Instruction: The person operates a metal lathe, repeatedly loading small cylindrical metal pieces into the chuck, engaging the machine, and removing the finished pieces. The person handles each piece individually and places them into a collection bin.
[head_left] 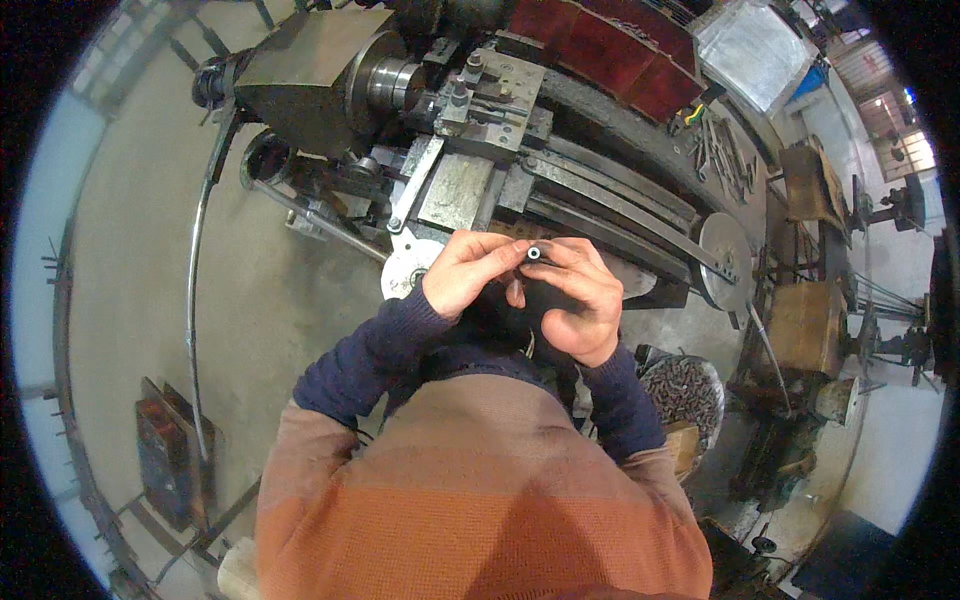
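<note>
Round-ended piece (534,254) between left fingers (496,262) and right fingers (574,281)

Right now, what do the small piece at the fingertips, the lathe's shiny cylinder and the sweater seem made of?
Small piece: possibly shiny metal; its end shows a bright ring, the body mostly hidden.
Shiny cylinder: likely bare machined steel, smooth, with sharp bright highlights.
Sweater: matte knit, with fine visible texture; fibre can't be told.

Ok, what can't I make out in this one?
All in the head view:
- Most of the small round part: seen end-on, covered by the left hand and right hand.
- Individual pieces in the heap at right: too small.
- Exact kinds of the loose tools: small and blurred.
- The person's legs: hidden behind the striped sweater.
</note>
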